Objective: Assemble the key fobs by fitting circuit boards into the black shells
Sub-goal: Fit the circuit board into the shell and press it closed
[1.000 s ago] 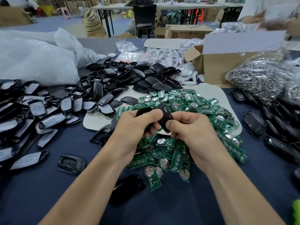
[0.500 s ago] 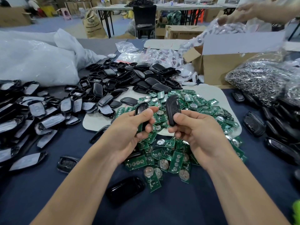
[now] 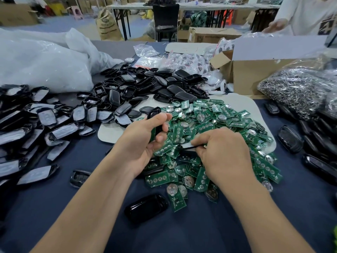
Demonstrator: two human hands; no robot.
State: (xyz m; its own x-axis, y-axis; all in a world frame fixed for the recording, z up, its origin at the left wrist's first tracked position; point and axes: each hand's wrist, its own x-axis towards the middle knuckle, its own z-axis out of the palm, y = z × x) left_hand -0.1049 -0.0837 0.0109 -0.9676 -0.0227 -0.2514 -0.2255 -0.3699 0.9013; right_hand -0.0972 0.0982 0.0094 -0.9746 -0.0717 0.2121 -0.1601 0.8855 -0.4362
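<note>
The left hand point(image 3: 145, 141) grips a black shell half point(image 3: 154, 115), its long axis toward 12 o'clock. The right hand point(image 3: 222, 154), nearer the green circuit boards point(image 3: 209, 125) heaped at its 12 o'clock, pinches a second shell half point(image 3: 188, 146) flat against them.

Assembly workshop/warehouse: bulk black shells point(image 3: 145, 84) and circuit boards point(image 3: 215, 125) heaped centre, cardboard cartons point(image 3: 255, 73) right, folding tables point(image 3: 182, 8) top.

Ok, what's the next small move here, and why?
Probably pinch up one circuit board: the left hand grips a black shell upright, and the right hand, holding a dark piece, sits low over the green pile.
</note>
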